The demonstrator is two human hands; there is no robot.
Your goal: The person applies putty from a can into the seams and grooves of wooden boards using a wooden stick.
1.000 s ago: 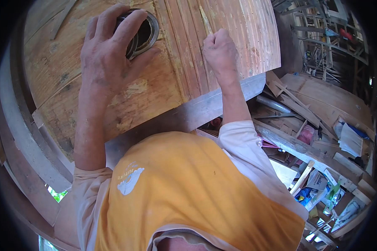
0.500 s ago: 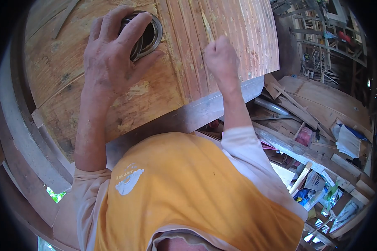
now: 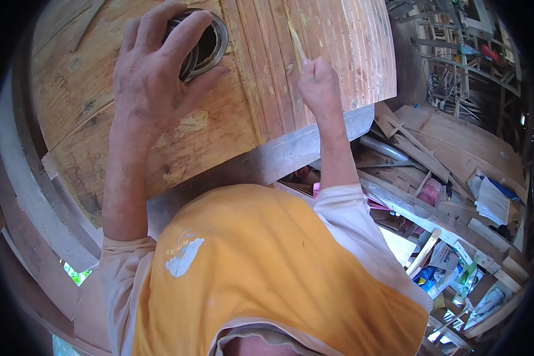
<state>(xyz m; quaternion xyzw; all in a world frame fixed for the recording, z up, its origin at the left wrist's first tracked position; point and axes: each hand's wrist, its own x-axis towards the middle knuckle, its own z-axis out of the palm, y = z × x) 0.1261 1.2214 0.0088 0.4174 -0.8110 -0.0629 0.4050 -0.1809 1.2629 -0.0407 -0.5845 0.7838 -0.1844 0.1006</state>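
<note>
My left hand [image 3: 148, 74] is wrapped round an open metal can [image 3: 221, 43], whose mouth shows a dark inside and a residue-smeared rim. It is held over the wooden panel [image 3: 184, 160], on the unridged part. My right hand [image 3: 320, 86] is closed in a fist on a thin pale stick [image 3: 295, 39], which points away over the ridged boards [image 3: 273, 95]. The stick's lower end is hidden in the fist, and its exact kind cannot be made out. Yellowish smears mark the wood around both hands.
A loose wooden strip [image 3: 88, 24] lies at the panel's far left. Below the panel's near edge runs a grey board [image 3: 267, 160]. To the right are scrap planks [image 3: 415, 157], a grey tube [image 3: 384, 147] and a cluttered shelf with papers [image 3: 492, 199] and bags.
My right hand has shifted slightly to the right and nearer me, with the stick still in it. The left hand and can have moved slightly left.
</note>
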